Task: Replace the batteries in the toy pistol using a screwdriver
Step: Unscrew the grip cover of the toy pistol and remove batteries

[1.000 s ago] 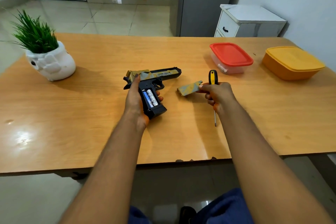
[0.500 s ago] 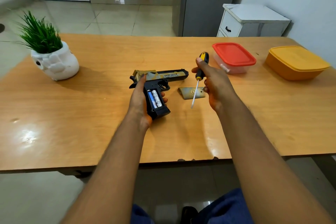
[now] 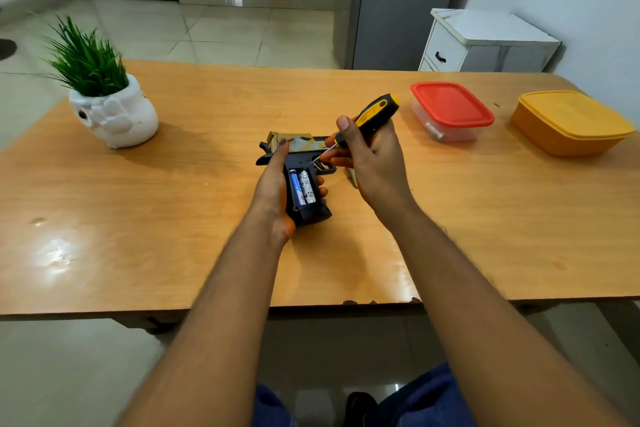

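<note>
there is a single view, from a wide-angle camera worn on the person's head. it looks forward and down over the bench [image 3: 485, 236], whose near edge crosses the lower middle of the frame. both forearms run up from the bottom edge to the hands at the centre, close to the lens. the far bench edge, floor and walls fill the top of the frame, bowed by the wide lens.

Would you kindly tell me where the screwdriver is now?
In the head view, the right hand holds the screwdriver mid-table, tip at the pistol's batteries.
</note>
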